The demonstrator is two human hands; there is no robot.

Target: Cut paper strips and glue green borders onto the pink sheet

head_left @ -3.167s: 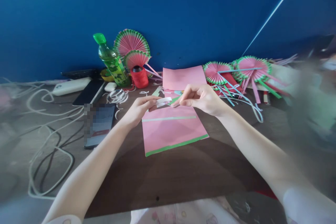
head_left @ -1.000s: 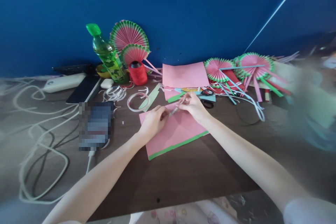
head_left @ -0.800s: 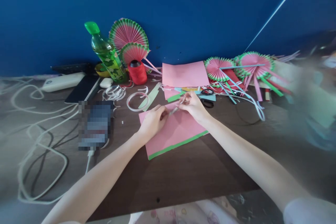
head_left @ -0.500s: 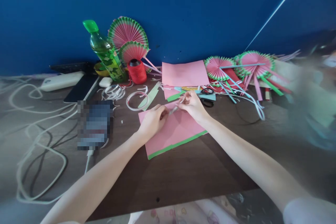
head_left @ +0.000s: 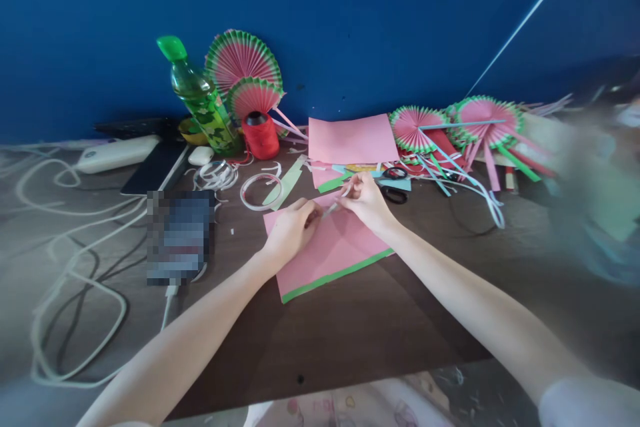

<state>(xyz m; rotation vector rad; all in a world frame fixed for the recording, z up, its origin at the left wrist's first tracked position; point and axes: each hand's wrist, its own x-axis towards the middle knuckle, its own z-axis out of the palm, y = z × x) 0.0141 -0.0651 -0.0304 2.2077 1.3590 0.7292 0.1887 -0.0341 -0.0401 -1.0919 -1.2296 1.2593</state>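
Note:
A pink paper sheet with a green strip along its near edge lies flat on the dark table. Over its far part, my left hand is closed, fingertips pinched at one end of a narrow whitish strip. My right hand pinches the strip's other end between thumb and fingers. Whether the strip touches the paper is hard to tell. A roll of tape lies beyond my left hand, beside a pale green paper piece. Black-handled scissors lie just past my right hand.
A green-capped bottle, a red thread spool and pleated pink-green fans stand against the blue wall. Another pink sheet leans at the back. More fans are right. A phone and white cables lie left.

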